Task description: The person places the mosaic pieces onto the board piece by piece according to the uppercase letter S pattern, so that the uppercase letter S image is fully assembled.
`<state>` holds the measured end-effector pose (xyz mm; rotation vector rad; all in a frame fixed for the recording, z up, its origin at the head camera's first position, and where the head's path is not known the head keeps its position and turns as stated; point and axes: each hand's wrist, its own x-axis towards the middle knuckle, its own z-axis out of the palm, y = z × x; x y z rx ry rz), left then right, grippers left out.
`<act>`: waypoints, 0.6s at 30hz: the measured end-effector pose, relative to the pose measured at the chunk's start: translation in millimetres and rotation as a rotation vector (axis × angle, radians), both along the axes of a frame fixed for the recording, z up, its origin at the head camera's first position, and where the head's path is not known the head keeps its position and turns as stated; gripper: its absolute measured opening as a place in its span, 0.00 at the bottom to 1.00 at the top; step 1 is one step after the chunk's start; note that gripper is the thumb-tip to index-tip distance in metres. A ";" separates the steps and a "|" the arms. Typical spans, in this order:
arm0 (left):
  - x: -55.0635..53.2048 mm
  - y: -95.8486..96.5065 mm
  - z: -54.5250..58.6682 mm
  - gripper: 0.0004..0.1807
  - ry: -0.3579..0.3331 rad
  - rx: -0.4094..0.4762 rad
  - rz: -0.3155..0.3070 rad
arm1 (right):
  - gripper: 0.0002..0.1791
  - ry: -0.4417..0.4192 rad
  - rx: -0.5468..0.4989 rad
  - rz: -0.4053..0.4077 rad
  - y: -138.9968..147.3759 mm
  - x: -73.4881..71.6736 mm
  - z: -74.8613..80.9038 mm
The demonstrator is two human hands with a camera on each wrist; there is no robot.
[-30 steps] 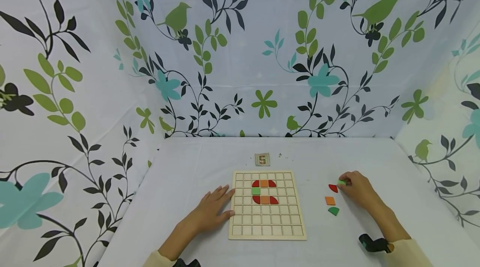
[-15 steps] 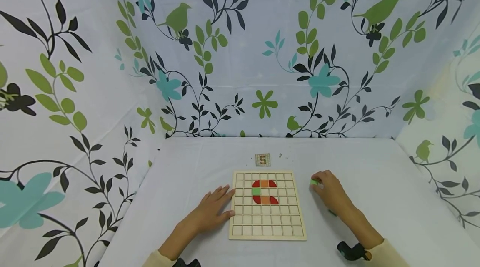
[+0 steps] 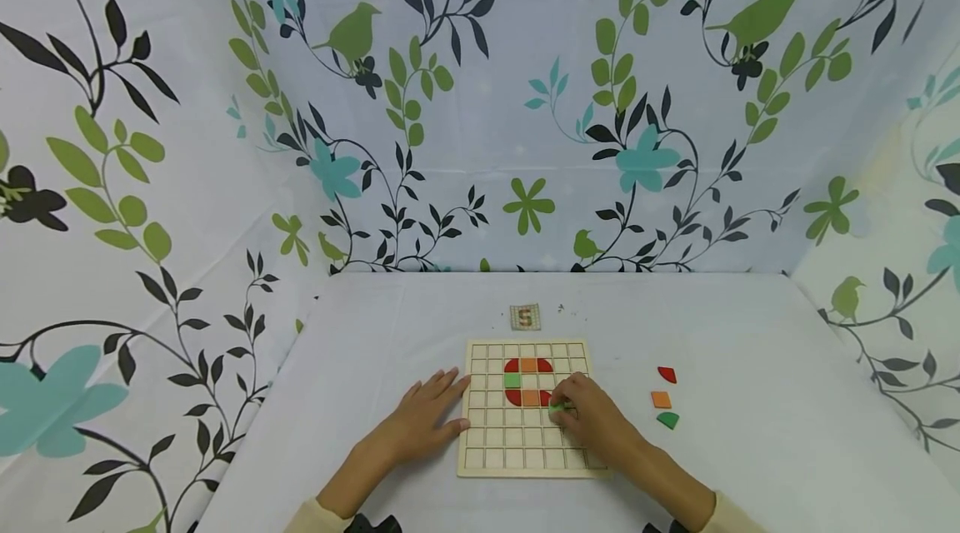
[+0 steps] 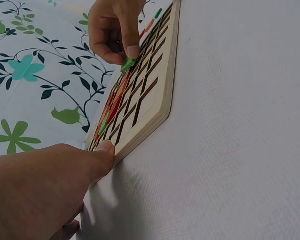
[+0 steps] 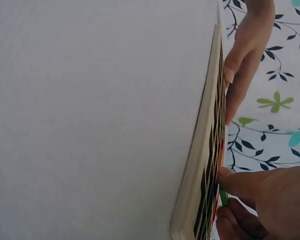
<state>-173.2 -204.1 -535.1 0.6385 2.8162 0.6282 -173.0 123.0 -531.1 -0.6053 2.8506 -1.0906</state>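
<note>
A wooden grid board (image 3: 501, 438) lies on the white table, with red, orange and green tiles set in some of its upper squares. My left hand (image 3: 426, 419) rests at the board's left edge, fingers spread, thumb and fingertips touching the rim. Over the board's right half, my right hand (image 3: 594, 420) pinches a small light green tile (image 4: 128, 64) between thumb and fingers. That tile is just below the red tile at the right end of the lower coloured row. In the right wrist view its green edge shows between thumb and fingers; its full shape is hidden.
To the board's right lie a red quarter-round tile (image 3: 667, 375), an orange square tile (image 3: 661, 400) and a dark green quarter-round tile (image 3: 667, 419). A small pattern card (image 3: 525, 317) lies behind the board. Patterned cloth (image 3: 450, 141) hangs around the table.
My right hand has carried the light green tile leftward from among the loose tiles to the board. The loose tiles at the right are uncovered again. My left hand has stayed put.
</note>
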 end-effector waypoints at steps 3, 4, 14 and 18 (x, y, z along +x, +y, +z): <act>-1.7 -1.2 -1.3 0.40 0.003 -0.008 0.001 | 0.06 0.048 -0.006 0.056 -4.4 2.5 -3.4; -1.4 -1.2 -2.0 0.40 0.004 -0.009 0.001 | 0.06 0.065 -0.001 0.071 -4.7 3.4 -4.3; 0.0 -0.1 -1.8 0.40 0.009 -0.009 -0.003 | 0.03 0.096 0.068 0.127 -1.2 7.2 0.2; -0.3 -0.4 -1.4 0.40 0.009 -0.015 -0.002 | 0.04 0.096 0.077 0.141 2.1 8.7 2.6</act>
